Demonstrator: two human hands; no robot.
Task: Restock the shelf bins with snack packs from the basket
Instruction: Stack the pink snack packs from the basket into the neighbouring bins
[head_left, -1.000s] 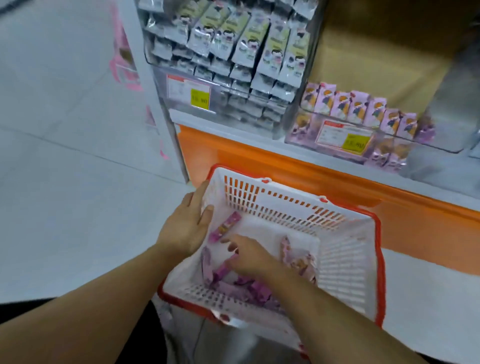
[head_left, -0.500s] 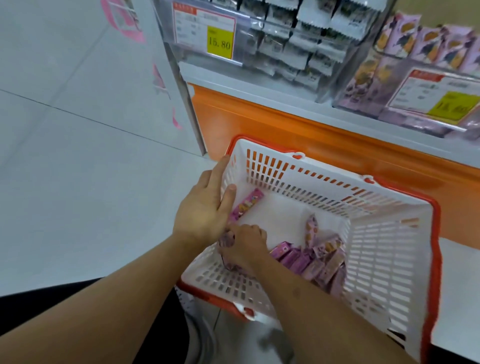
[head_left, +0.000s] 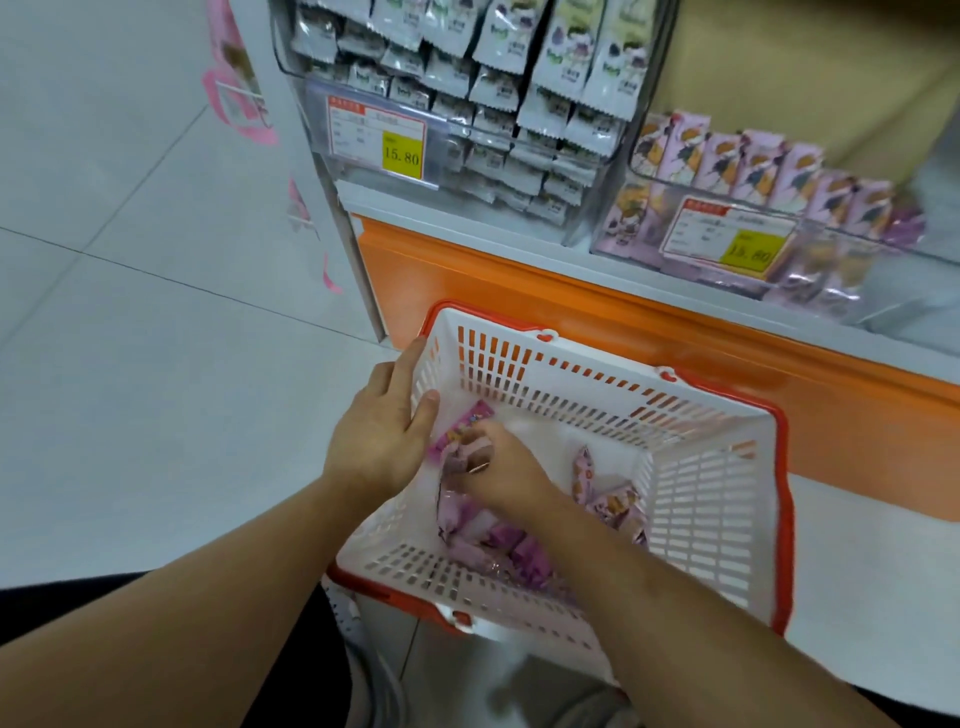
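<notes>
Overhead, a pale tiled floor (head_left: 130, 364) fills the left side, and a shop shelf (head_left: 571, 260) with an orange front panel runs across the upper right. On the shelf stand two clear bins: the left bin (head_left: 311, 109) is packed with white and grey snack packets (head_left: 524, 104), and the right bin (head_left: 831, 270) holds a row of upright purple packs (head_left: 753, 161). Each bin front carries a price label (head_left: 382, 137) with a yellow tag (the left one reads 15.80).

Below the shelf, close to the orange panel, sits a white slotted basket (head_left: 701, 499) with a red rim. Purple snack packs (head_left: 498, 545) lie loose along its near side and bottom, and a few more (head_left: 608, 493) lean together toward its right wall.

Two bare forearms reach in from the bottom edge. The left hand (head_left: 379, 436) grips the basket's left wall, thumb inside and fingers curled over the outside of the rim. The right hand (head_left: 498, 467) is down inside the basket near that same corner, fingers curled round a pink and purple pack (head_left: 460, 434), just beside the left thumb.
</notes>
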